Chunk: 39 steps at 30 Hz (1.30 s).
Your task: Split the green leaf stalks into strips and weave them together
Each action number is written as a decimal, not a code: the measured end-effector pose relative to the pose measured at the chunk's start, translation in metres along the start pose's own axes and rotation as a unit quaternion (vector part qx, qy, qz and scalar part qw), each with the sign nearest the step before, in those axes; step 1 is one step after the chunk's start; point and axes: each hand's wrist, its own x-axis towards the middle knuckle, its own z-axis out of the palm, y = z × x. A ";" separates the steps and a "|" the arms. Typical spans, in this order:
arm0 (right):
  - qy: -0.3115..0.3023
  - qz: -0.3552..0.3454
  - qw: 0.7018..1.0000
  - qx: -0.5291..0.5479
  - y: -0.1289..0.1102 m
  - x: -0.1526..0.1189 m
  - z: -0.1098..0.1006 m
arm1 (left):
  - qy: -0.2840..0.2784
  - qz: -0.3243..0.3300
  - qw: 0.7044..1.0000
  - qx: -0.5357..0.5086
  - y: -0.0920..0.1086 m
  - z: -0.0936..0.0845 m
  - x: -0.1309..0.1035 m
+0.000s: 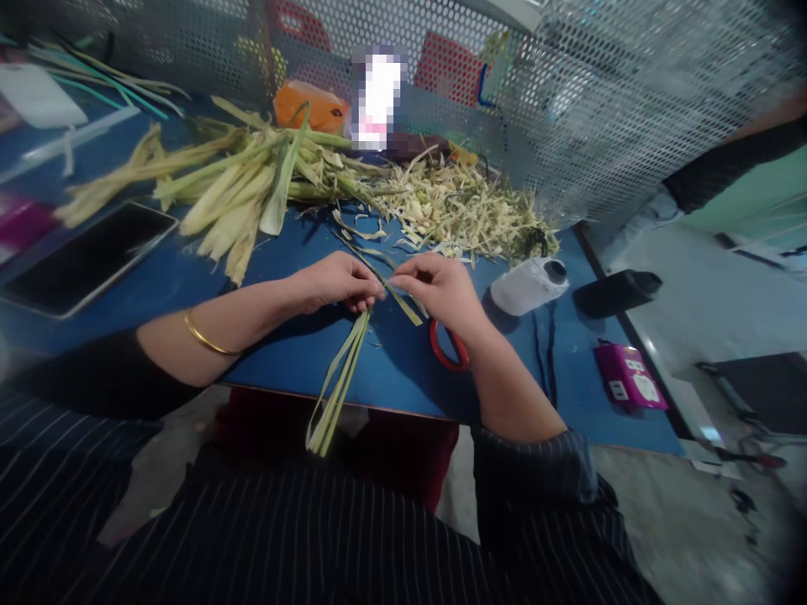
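Note:
My left hand [346, 284] pinches a bundle of narrow, pale green corn husk strips [340, 382], whose long ends hang over the table's front edge. Close beside it, my right hand [441, 287] has thumb and fingers closed at a thin husk strip [405, 307] that runs slantwise between the two hands. What lies right between the fingertips is too small to make out fully. Under the right wrist, red-handled scissors [449, 349] lie partly covered. Whole corn husks [245, 181] are heaped behind my left hand, and shredded husk [460, 206] is piled behind my right.
On the blue table [403, 382], a white thread spool [530, 286] and a black spool [618, 291] lie right, near a purple box [630, 376]. A dark tablet [88, 252] is left. An orange packet [308, 105] sits before the perforated metal screen [567, 101].

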 end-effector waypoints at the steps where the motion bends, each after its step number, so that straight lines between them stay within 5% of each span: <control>1: -0.020 -0.006 1.000 -0.015 -0.001 -0.001 0.001 | 0.000 0.001 1.000 0.001 -0.001 -0.001 0.000; 7: -0.041 0.001 0.997 -0.072 -0.006 -0.004 0.013 | 0.013 0.000 1.000 0.012 0.000 -0.001 0.001; 16: -0.045 -0.003 0.999 -0.006 -0.005 -0.002 0.010 | 0.035 -0.003 0.999 -0.008 -0.001 -0.001 0.002; 27: -0.156 -0.008 0.986 0.059 -0.007 -0.003 0.002 | 0.066 0.023 0.997 -0.015 -0.003 -0.002 0.003; 34: -0.073 0.099 0.967 0.222 0.002 0.003 0.013 | 0.066 0.060 0.996 0.023 -0.008 -0.004 0.005; 39: -0.091 0.079 0.977 0.174 0.008 0.003 0.025 | 0.083 0.091 0.989 0.080 -0.009 -0.004 0.005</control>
